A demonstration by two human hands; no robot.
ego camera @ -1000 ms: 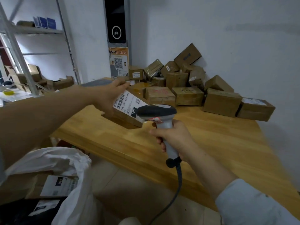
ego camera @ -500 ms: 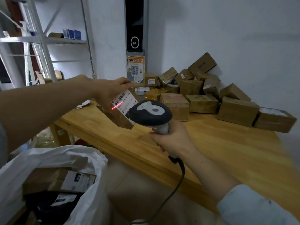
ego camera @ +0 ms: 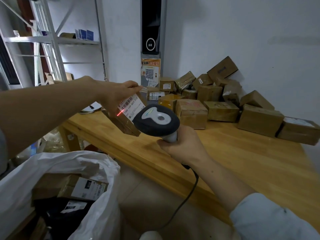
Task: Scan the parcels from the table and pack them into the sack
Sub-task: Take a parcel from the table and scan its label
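My left hand [ego camera: 115,94] grips a brown cardboard parcel [ego camera: 123,122] by its top, tilted in the air over the table's left end, white barcode label facing me. My right hand [ego camera: 183,146] holds a grey and black barcode scanner [ego camera: 156,119] by its handle, its head just right of the parcel. A red laser line falls on the label's lower left corner. The white sack [ego camera: 97,163] stands open at lower left with several labelled parcels inside. A heap of brown parcels [ego camera: 216,101] lies at the table's back right.
The wooden table [ego camera: 233,161] runs from centre to right, its front edge above a tiled floor. The scanner's black cable hangs down in front of the table. A white metal shelf rack [ego camera: 52,49] stands at back left. A black wall device hangs above a QR poster [ego camera: 150,70].
The left hand lifted the parcel off the table and tilted it toward the scanner. The red laser line came on across the label. My view shifted left and down, showing more of the sack.
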